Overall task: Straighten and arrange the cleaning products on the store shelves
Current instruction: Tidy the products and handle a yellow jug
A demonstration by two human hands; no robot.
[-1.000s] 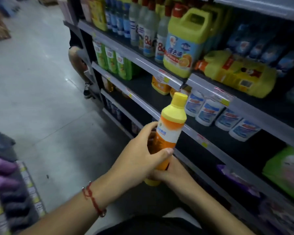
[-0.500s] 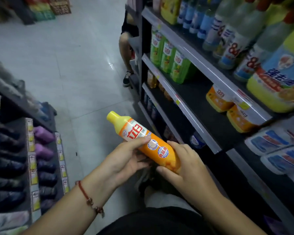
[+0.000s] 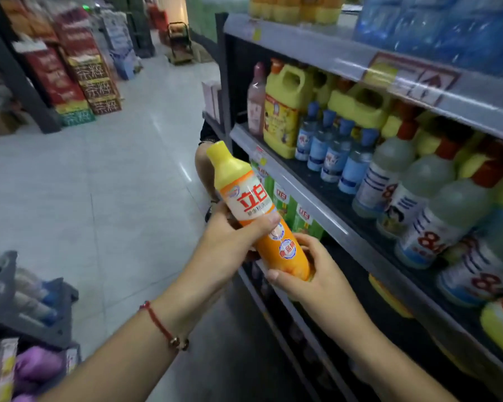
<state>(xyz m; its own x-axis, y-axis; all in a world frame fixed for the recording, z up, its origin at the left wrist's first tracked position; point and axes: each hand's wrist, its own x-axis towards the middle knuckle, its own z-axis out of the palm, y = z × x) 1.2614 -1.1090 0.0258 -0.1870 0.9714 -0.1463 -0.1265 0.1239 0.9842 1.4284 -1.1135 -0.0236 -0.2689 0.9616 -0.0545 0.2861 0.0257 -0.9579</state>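
Both hands on one bottle. Left hand [image 3: 230,242] wraps the orange bottle [image 3: 262,216] at mid-body, thumb laid across the white label. Right hand [image 3: 311,274] cups the base from below, fingers curled up behind it, thumb along the lower edge. Red cord bracelet [image 3: 163,326] on the left wrist.

Bottle is held in the air, tilted, yellow cap [image 3: 227,166] up and leaning away from the hands toward the left. Body orange, white band with red characters, round blue-and-white badges lower down.

Just right of the hands: shelf [image 3: 311,195] edge, green packs [image 3: 296,213] beneath it close behind the bottle. Above and right of the hands, a yellow jug [image 3: 285,111], small blue-capped bottles [image 3: 331,152], then pale red-capped bottles [image 3: 436,204]. Left of the hands, pale tiled floor [image 3: 99,184]; beyond, stacked red boxes [image 3: 70,68].
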